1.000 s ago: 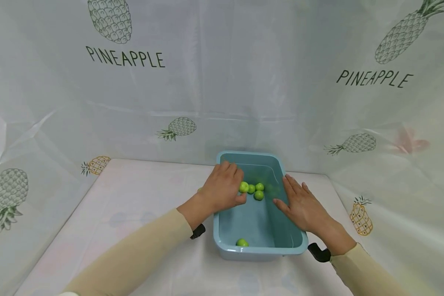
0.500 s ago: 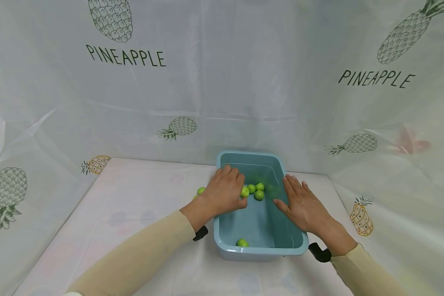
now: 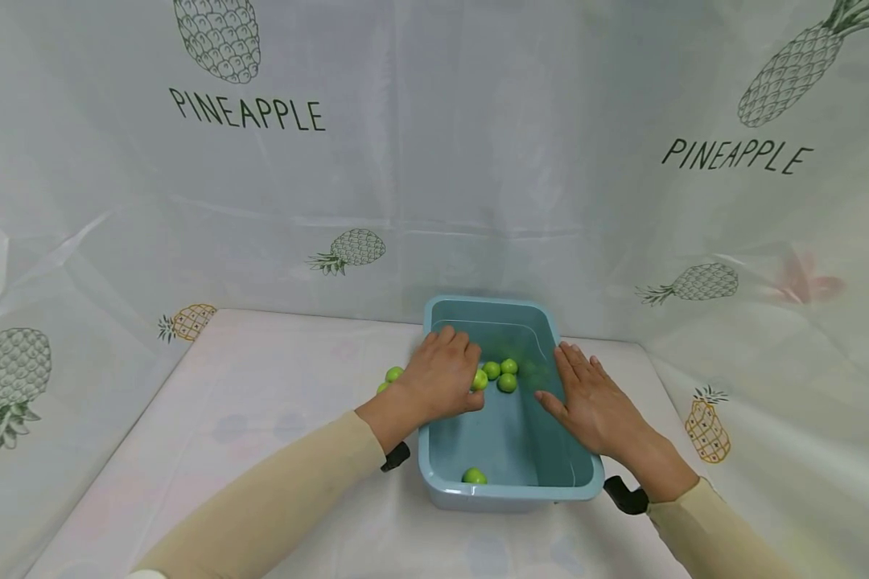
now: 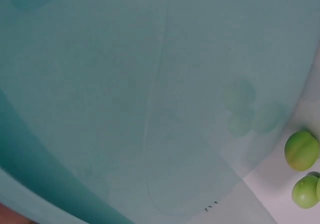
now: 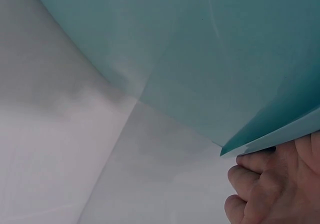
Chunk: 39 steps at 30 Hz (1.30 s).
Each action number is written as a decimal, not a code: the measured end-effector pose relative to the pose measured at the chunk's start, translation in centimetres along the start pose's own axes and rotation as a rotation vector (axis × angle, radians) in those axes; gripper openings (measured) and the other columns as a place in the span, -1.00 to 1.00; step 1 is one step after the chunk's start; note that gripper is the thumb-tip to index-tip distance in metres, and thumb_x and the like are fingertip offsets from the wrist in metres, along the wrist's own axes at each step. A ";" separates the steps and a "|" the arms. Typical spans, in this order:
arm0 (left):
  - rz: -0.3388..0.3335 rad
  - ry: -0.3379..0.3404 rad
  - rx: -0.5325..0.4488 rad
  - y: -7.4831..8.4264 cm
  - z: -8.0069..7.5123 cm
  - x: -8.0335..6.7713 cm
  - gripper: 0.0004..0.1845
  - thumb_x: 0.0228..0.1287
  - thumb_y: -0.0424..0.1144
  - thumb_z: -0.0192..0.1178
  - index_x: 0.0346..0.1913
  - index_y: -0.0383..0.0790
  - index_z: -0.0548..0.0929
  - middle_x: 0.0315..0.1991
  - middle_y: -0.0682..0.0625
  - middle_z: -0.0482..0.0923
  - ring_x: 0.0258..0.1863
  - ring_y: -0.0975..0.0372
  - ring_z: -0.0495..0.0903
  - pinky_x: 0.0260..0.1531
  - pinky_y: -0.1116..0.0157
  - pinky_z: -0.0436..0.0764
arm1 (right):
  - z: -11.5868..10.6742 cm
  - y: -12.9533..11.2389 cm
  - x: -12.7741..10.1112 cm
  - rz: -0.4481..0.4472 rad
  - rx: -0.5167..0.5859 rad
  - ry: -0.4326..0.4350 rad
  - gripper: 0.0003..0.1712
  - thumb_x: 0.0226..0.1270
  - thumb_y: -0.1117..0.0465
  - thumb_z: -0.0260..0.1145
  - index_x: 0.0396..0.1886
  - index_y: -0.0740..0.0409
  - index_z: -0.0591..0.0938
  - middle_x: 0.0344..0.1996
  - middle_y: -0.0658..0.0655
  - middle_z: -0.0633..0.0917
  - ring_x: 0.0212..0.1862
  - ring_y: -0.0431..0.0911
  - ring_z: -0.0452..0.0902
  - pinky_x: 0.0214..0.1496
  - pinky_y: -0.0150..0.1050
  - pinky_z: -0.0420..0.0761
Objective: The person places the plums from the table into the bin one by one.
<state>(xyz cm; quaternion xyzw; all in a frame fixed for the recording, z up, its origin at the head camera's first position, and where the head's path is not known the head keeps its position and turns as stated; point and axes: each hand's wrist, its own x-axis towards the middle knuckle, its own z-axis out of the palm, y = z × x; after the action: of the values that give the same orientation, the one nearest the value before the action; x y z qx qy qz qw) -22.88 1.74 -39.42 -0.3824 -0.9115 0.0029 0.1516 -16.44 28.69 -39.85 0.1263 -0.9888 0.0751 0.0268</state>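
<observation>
A pale blue plastic bin [image 3: 510, 490] stands on the table in the head view. My left hand [image 3: 438, 379] reaches over its left rim with bent fingers, a small round green plum-like fruit [image 3: 479, 380] between them and the thumb. Three similar fruits [image 3: 507, 383] lie at the back of the bin floor, and one more [image 3: 474, 476] sits near the front wall. Across the right rim rests my right hand [image 3: 594, 402], its fingers straight and the thumb inside the bin. The right wrist view shows its fingers [image 5: 247, 179] at the rim.
Left of the bin, partly behind the left wrist, green fruits [image 3: 394, 374] lie on the white patterned table cover [image 3: 290, 362]. More closely, fruits [image 4: 301, 150] appear beside the bin's outer wall [image 4: 100, 84]. A pineapple-print curtain [image 3: 478, 161] hangs directly behind the bin.
My left hand has moved slightly nearer to me and to the right, the fruit at its fingers moving along. Fruits left of the bin show more now. The right hand keeps its place.
</observation>
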 end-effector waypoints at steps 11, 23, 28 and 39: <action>-0.019 -0.026 -0.030 -0.2 0.5 0.0 -0.57 0.27 0.20 0.31 -0.19 -0.11 0.58 -0.30 0.05 0.45 -0.26 0.18 0.32 -0.27 0.28 0.34 | 0.1 0.1 -0.1 0.007 0.003 -0.002 0.02 0.63 -0.25 0.09 0.64 0.46 0.08 0.64 0.48 0.12 0.65 0.40 0.00 0.61 0.37 0.04; -0.103 0.074 -0.162 -2.4 0.1 -1.1 -0.71 0.40 0.00 0.26 -0.02 -0.13 0.67 -0.16 0.02 0.57 -0.16 0.13 0.39 -0.13 0.21 0.43 | -0.1 0.0 -0.2 -0.027 -0.112 0.006 -0.04 0.63 -0.18 0.12 0.61 0.50 0.13 0.61 0.48 0.18 0.64 0.39 0.04 0.61 0.37 0.07; -0.158 0.082 -0.193 -4.3 -0.4 -1.9 -0.70 0.44 -0.03 0.24 0.01 -0.18 0.67 -0.14 -0.04 0.57 -0.16 0.09 0.38 -0.13 0.17 0.45 | -0.1 -0.1 -0.1 -0.031 -0.133 0.002 -0.05 0.64 -0.17 0.11 0.61 0.50 0.14 0.61 0.48 0.18 0.64 0.39 0.05 0.61 0.36 0.07; -0.327 0.012 -0.181 -10.2 1.0 -4.5 -0.78 0.41 -0.16 0.22 -0.05 -0.22 0.70 -0.11 -0.09 0.61 -0.03 0.00 0.48 0.01 0.05 0.53 | -0.2 -0.3 0.1 -0.034 -0.122 0.009 -0.06 0.65 -0.16 0.10 0.61 0.50 0.14 0.61 0.48 0.19 0.64 0.38 0.06 0.61 0.36 0.08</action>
<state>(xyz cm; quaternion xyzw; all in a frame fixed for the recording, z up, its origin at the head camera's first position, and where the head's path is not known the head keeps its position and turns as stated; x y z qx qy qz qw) -27.33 -8.51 -40.35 -0.2415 -0.9571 -0.1058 0.1203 -16.42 28.44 -39.62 0.1409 -0.9891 0.0145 0.0403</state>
